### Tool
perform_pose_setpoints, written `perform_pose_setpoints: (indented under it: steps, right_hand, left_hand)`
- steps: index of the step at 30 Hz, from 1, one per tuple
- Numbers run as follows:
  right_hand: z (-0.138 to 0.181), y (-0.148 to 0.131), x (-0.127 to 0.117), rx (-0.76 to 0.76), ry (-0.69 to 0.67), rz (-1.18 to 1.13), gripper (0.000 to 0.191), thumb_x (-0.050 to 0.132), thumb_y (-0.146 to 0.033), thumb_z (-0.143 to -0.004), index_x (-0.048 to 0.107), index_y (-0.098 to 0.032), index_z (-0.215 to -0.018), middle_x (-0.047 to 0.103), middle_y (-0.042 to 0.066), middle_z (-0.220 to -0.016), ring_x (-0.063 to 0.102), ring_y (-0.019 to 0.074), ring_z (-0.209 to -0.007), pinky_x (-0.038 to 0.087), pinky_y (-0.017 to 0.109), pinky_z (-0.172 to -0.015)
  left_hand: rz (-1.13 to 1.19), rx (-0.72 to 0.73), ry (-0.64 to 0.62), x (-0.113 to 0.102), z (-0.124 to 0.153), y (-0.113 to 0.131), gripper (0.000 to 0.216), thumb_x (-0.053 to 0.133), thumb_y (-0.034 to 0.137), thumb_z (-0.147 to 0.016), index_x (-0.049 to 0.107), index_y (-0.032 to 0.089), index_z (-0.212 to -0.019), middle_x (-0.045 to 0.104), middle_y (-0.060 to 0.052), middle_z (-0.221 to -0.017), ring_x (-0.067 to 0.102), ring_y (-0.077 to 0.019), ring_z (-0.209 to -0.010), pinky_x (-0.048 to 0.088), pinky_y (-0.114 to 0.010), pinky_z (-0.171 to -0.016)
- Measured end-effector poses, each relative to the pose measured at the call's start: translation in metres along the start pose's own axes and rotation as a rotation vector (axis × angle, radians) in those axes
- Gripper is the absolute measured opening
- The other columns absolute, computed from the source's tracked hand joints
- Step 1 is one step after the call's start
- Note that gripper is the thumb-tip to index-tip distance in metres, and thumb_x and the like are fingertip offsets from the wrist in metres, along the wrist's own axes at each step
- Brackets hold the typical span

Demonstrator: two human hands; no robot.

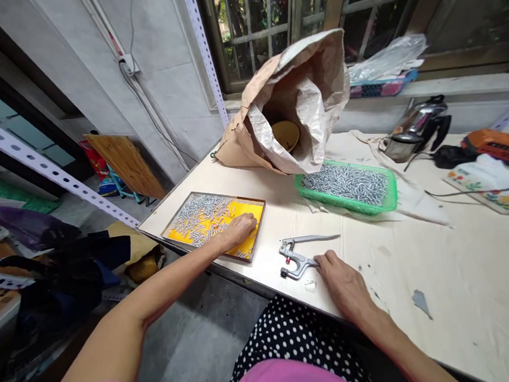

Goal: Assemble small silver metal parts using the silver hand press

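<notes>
My left hand [241, 228] is over the right side of a shallow yellow-bottomed tray [248, 208], its fingers curled down; anything between the fingertips is hidden. Many small silvery metal pieces [200, 213] lie scattered in the tray, mostly toward its far left. My right hand [344, 278] rests on the table with its fingers closed round one handle of grey snap pliers [301, 263]. The pliers lie flat with their handles spread and their jaws toward the left. Beyond them sits a green plastic basket [351, 204] full of similar silvery pieces [348, 183].
A large brown paper sack [253, 134] lies open-mouthed at the back of the table [471, 290]. To the right are a metal kettle [414, 127], an orange-and-black tool [497, 145] and a flowered cloth item [497, 185]. A grey scrap [422, 304] lies near my right forearm.
</notes>
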State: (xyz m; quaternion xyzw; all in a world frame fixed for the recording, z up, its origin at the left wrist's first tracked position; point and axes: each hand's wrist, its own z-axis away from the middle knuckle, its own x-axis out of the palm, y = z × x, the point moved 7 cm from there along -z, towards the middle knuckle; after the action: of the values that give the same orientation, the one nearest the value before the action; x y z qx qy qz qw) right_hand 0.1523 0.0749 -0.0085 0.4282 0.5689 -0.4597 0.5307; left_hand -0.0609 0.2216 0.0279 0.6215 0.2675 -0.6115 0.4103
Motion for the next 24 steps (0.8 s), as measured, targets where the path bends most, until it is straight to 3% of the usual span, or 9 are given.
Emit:
perform_pose_setpoints:
  steps: [4, 7, 10, 16, 24]
  right_hand:
    - [-0.007, 0.0, -0.009, -0.036, -0.131, -0.019, 0.019, 0.037, -0.012, -0.096, 0.055, -0.02, -0.094, 0.058, 0.005, -0.099, 0.058, 0.0165, -0.08, 0.031, 0.03, -0.06]
    - [-0.007, 0.0, -0.016, -0.068, -0.179, -0.001, 0.021, 0.037, -0.009, -0.096, 0.055, -0.019, -0.097, 0.059, 0.006, -0.1, 0.059, 0.0177, -0.084, 0.032, 0.03, -0.063]
    - [-0.001, 0.0, -0.017, -0.096, -0.199, 0.006, 0.021, 0.038, -0.008, -0.096, 0.055, -0.018, -0.1, 0.059, 0.007, -0.104, 0.059, 0.0186, -0.088, 0.035, 0.031, -0.067]
    - [0.012, 0.001, -0.017, -0.095, -0.184, 0.012, 0.022, 0.036, -0.01, -0.096, 0.055, -0.018, -0.104, 0.058, 0.009, -0.104, 0.058, 0.0191, -0.086, 0.037, 0.031, -0.066]
    - [0.013, 0.003, -0.016, -0.092, -0.177, -0.036, 0.025, 0.038, -0.005, -0.092, 0.055, -0.018, -0.103, 0.058, 0.01, -0.104, 0.058, 0.0191, -0.086, 0.04, 0.03, -0.066]
  left_hand:
    - [0.377, -0.194, 0.08, -0.009, 0.018, 0.014, 0.015, 0.056, 0.017, -0.085, 0.069, 0.012, -0.082, 0.068, -0.005, -0.071, 0.062, -0.0142, -0.066, 0.048, -0.024, -0.066]
    - [0.856, -0.364, -0.066, 0.019, 0.039, 0.04, 0.01, 0.063, 0.021, -0.081, 0.068, 0.012, -0.084, 0.061, 0.001, -0.056, 0.057, -0.0101, -0.048, 0.045, -0.02, -0.051]
    - [1.082, -0.47, -0.113, 0.045, 0.054, 0.066, 0.012, 0.067, 0.023, -0.078, 0.065, 0.012, -0.08, 0.06, 0.002, -0.057, 0.053, -0.0081, -0.044, 0.042, -0.018, -0.042]
    - [1.091, -0.493, -0.067, 0.072, 0.06, 0.088, 0.025, 0.071, 0.036, -0.076, 0.067, 0.012, -0.08, 0.056, 0.004, -0.054, 0.044, -0.0051, -0.039, 0.033, -0.015, -0.036]
    - [0.965, -0.522, -0.097, 0.08, 0.069, 0.087, 0.021, 0.068, 0.033, -0.079, 0.067, 0.012, -0.079, 0.056, 0.005, -0.051, 0.046, -0.0065, -0.04, 0.036, -0.017, -0.039]
